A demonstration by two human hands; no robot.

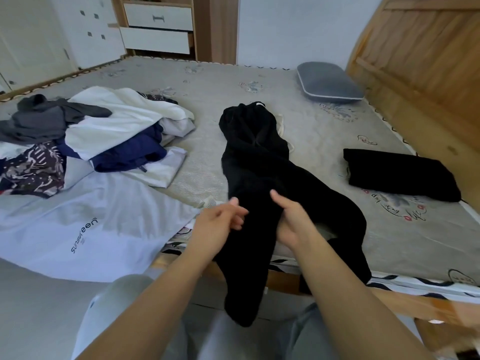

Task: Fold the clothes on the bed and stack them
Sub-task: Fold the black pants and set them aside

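Observation:
Long black trousers point(255, 162) lie spread down the middle of the bed point(324, 131), their legs hanging over the near edge. My right hand point(292, 219) is on the trousers, thumb on top and fingers tucked into the fabric, gripping a fold. At the garment's left edge is my left hand point(220, 220), fingers loosely curled and holding nothing that I can see. A folded black garment point(400, 174) lies flat at the right. A heap of unfolded clothes point(98, 131), white, navy, grey and patterned, sits at the left.
A light grey printed garment point(85, 224) is spread over the near left corner. A grey pillow point(327, 83) lies at the far right by the wooden headboard point(426, 61). Drawers point(158, 27) stand beyond the bed. My knees are below the near edge.

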